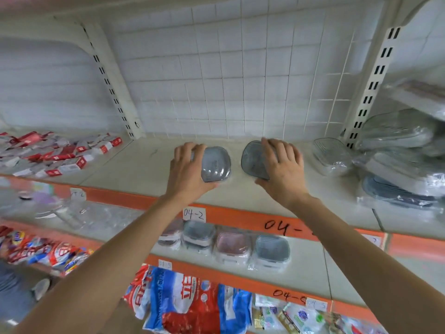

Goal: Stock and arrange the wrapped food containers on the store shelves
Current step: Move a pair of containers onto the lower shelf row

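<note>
Two grey-blue wrapped containers lie on the top shelf (149, 169). My left hand (186, 169) grips the left container (216, 165) from its left side, thumb under its near edge. My right hand (283, 165) lies over the right container (251, 159), fingers spread on top and thumb at its near edge. The two containers sit side by side with a small gap between them. A clear wrapped container (330, 155) stands farther right on the same shelf.
Red and white small packs (60, 153) cover the shelf's left part. Stacked wrapped trays (404, 160) fill the right end beyond a slotted upright (370, 92). The shelf below holds several wrapped containers (231, 244), with detergent bags (183, 304) lower down.
</note>
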`<act>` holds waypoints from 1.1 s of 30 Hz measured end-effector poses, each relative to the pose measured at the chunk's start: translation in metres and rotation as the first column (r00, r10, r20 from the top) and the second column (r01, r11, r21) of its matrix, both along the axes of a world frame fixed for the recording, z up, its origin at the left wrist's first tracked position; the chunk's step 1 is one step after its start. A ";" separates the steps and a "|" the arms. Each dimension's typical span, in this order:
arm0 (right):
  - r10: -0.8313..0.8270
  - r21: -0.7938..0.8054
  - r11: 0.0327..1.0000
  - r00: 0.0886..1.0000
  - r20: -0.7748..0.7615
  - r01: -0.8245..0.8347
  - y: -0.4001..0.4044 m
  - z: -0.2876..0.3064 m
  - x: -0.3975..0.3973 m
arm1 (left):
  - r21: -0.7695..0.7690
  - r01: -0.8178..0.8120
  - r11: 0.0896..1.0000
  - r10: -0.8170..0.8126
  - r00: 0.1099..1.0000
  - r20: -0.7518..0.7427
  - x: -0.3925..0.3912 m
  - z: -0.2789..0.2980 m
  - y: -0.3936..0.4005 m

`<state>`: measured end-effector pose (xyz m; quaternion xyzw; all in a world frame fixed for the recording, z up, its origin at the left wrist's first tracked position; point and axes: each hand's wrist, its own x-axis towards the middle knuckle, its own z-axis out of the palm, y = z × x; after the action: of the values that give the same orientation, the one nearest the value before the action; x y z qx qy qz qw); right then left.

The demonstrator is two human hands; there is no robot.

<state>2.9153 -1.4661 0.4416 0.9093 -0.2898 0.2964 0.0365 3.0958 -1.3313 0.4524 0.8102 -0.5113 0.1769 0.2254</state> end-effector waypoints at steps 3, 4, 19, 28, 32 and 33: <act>0.048 0.010 0.999 0.998 0.036 -0.049 0.042 0.002 -0.018 | -0.058 0.030 0.998 -0.029 0.999 0.015 -0.016 -0.004 0.049; 0.063 0.015 0.998 0.997 0.047 -0.064 0.060 -0.001 -0.025 | -0.068 0.038 0.997 -0.038 0.999 0.010 -0.021 -0.010 0.068; 0.078 0.238 0.971 0.926 -0.369 0.012 0.165 -0.127 -0.119 | 0.416 0.238 0.878 -0.186 0.969 -0.161 -0.082 -0.126 0.142; -0.010 0.237 0.969 0.964 -0.265 0.075 0.040 -0.237 -0.064 | 0.323 0.213 0.922 -0.144 0.964 -0.225 -0.032 -0.236 0.017; -0.087 0.182 0.975 0.974 -0.210 0.127 -0.026 -0.262 -0.024 | 0.204 0.183 0.962 -0.120 0.950 -0.287 -0.004 -0.267 -0.042; -0.089 0.178 0.976 0.977 -0.191 0.124 -0.040 -0.267 -0.015 | 0.183 0.178 0.967 -0.120 0.950 -0.289 0.005 -0.273 -0.058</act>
<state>2.9004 -1.5062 0.1747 0.9150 -0.3606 0.1809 -0.0075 3.1009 -1.3891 0.1797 0.8049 -0.5505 -0.0093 0.2216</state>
